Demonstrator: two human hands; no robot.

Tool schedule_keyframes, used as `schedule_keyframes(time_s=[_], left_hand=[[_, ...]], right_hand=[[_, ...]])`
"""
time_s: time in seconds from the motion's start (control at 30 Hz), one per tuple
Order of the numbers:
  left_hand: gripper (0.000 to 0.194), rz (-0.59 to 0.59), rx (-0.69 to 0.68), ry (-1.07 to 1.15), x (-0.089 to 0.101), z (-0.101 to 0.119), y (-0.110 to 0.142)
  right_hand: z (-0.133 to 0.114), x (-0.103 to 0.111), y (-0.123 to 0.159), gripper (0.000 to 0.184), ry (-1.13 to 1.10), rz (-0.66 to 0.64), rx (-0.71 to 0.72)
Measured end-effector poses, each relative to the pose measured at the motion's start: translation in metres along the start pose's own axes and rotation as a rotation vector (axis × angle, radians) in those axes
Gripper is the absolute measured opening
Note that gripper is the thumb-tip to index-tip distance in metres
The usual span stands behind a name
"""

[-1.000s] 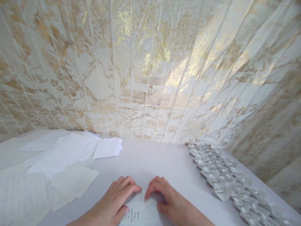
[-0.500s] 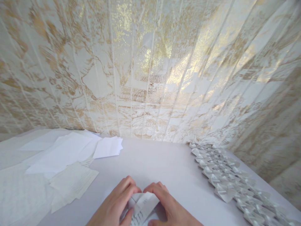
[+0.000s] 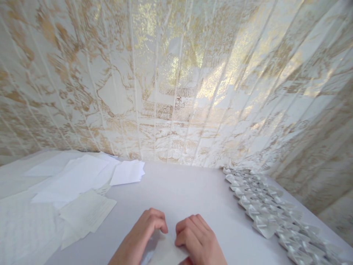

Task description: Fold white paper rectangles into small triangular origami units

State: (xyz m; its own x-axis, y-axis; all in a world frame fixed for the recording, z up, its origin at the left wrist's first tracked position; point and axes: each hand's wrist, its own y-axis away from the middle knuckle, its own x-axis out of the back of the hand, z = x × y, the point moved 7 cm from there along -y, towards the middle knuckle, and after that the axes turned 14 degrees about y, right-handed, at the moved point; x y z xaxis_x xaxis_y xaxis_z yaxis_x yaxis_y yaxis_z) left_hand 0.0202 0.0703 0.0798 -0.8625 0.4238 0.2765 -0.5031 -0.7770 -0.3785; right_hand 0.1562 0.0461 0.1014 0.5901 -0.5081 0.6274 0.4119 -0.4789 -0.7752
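Observation:
At the bottom middle of the head view, a pale piece of folded paper [image 3: 167, 252] lies between my hands, its near part cut off by the frame. My left hand [image 3: 143, 233] curls around its left side, with the fingertips at its far edge and the thumb out of sight. On the other side, my right hand [image 3: 196, 237] is closed on the paper's right edge, knuckles up. No printing shows on the face turned up to me.
Loose white and printed sheets [image 3: 74, 176] spread over the left of the white table [image 3: 182, 187]. A small stack of white paper [image 3: 127, 172] lies beside them. Rows of folded paper pieces [image 3: 261, 206] line the right side. A gold-patterned curtain [image 3: 165, 92] hangs behind.
The printed strip on the folded paper no longer shows; a plain face is up. My right hand's fingers have curled in more, and my left thumb has gone out of view.

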Motion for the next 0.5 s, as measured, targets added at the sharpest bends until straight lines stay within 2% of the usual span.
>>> schedule_keyframes(time_s=[0.07, 0.17, 0.27, 0.37, 0.5], left_hand=[[0.031, -0.049, -0.062, -0.086, -0.001, -0.007, 0.001], [0.034, -0.163, -0.177, -0.317, -0.008, -0.015, 0.003], [0.039, -0.183, -0.132, -0.524, -0.009, -0.019, 0.002], [0.038, -0.194, -0.082, -0.676, -0.011, -0.011, -0.001], [0.033, -0.213, -0.134, -0.751, -0.015, 0.003, 0.001]], right_hand=[[-0.001, -0.004, -0.001, 0.045, 0.195, -0.082, 0.070], [0.002, -0.010, 0.000, 0.032, 0.340, -0.201, 0.089], [0.003, -0.018, 0.005, 0.015, 0.309, -0.268, 0.084], [0.000, -0.027, 0.011, 0.004, 0.237, -0.316, 0.113], [0.001, -0.030, 0.013, 0.012, 0.164, -0.348, 0.089]])
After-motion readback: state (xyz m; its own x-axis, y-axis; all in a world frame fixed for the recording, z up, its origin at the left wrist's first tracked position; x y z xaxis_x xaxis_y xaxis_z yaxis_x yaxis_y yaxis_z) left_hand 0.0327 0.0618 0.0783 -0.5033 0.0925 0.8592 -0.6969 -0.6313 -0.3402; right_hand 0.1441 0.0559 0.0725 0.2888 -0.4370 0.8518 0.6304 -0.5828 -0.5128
